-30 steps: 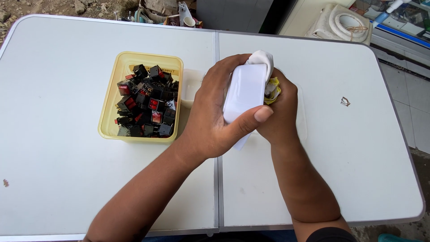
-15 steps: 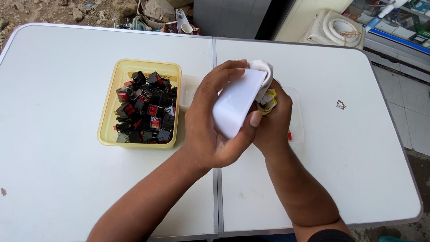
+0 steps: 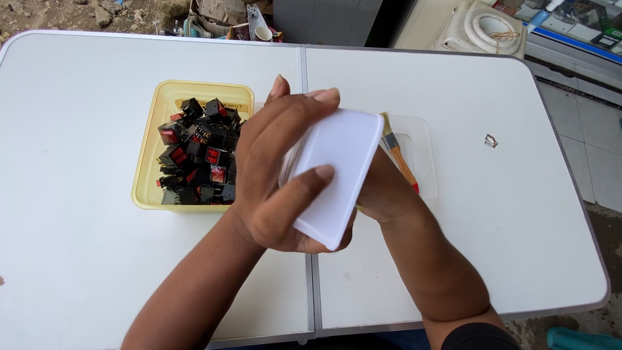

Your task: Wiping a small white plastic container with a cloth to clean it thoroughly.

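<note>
My left hand (image 3: 272, 168) grips a white rectangular plastic box (image 3: 337, 175) from the left, thumb on its top face and fingers over its far edge. My right hand (image 3: 389, 194) is tucked under the box's right side, its fingers hidden. A small paintbrush with an orange handle (image 3: 402, 159) lies slanted just right of the box, beside my right wrist, over a clear plastic lid (image 3: 424, 155). Whether my right hand touches the brush is hidden. Left of my hands stands a yellow tub (image 3: 146, 188) heaped with black and red rocker switches (image 3: 201, 155).
Everything rests on a white folding table (image 3: 97, 259) with a centre seam. A small dark metal clip (image 3: 490, 140) lies at the right. Beyond the far edge are clutter, a cup and a white round appliance (image 3: 489, 26).
The white box has tilted and slid down toward me in my left hand. The brush, earlier mostly covered by my hands, now shows along its full length.
</note>
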